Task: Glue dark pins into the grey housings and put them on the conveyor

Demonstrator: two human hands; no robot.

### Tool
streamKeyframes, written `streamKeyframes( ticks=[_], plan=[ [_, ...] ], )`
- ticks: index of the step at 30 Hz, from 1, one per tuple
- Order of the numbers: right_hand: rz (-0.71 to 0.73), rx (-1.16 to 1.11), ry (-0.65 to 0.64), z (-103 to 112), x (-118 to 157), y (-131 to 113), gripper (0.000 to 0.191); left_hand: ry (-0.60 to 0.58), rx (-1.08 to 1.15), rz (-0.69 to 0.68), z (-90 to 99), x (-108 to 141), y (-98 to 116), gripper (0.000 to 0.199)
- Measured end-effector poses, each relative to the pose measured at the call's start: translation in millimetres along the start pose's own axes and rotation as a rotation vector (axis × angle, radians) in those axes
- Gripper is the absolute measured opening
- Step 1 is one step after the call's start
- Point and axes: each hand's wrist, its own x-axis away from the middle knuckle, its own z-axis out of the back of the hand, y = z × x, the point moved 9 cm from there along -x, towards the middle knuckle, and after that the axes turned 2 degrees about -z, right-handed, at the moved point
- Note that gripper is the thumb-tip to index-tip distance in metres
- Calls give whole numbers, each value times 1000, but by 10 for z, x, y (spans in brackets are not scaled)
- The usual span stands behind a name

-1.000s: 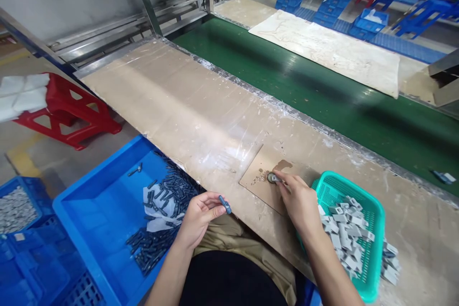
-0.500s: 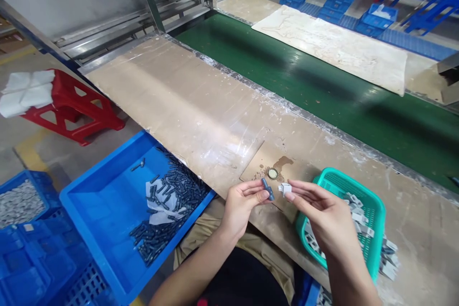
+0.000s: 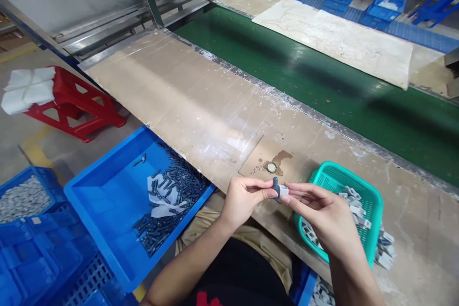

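Between the fingertips of my left hand is a dark blue-grey cylindrical piece, held roughly upright. My right hand pinches a small light grey block, whose left side touches the dark piece. Both hands are above the table's near edge. Behind them, a small round cap-like item rests on a brown board beside a wet brown stain. A green basket with grey blocks stands right by my right hand.
A blue tray of dark pieces is at the lower left, near a red stool. More grey blocks lie right of the basket. A green belt runs behind the wooden table.
The dark piece and the grey block, apart before, now touch. The dark piece has turned more upright. The whole view has shifted slightly.
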Motion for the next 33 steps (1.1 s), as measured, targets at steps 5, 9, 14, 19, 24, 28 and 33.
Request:
streamKeyframes(
  ticks=[5,9,14,19,24,28,33],
  plan=[
    [26,-129,-103,-58,-28,56,55,-197,-18,0,-238,-3,12,29],
    [109,-138,-176,-63,-17,87,45,-218,77,69,-299,1,-20,29],
    [127,-81,-232,-79,25,236,56,-136,49,16,-300,32,65,27],
    [197,-308,-180,-8,81,215,41,-89,73,-19,-294,98,191,29],
    [244,-297,-61,102,123,138,46,229,-154,-212,449,23,446,27],
    [251,-305,-7,239,117,76,49,632,-383,-325,1495,78,530,37],
    [86,-243,301,1094,-274,114,45,832,-1011,-33,2607,259,167,53]
  ],
)
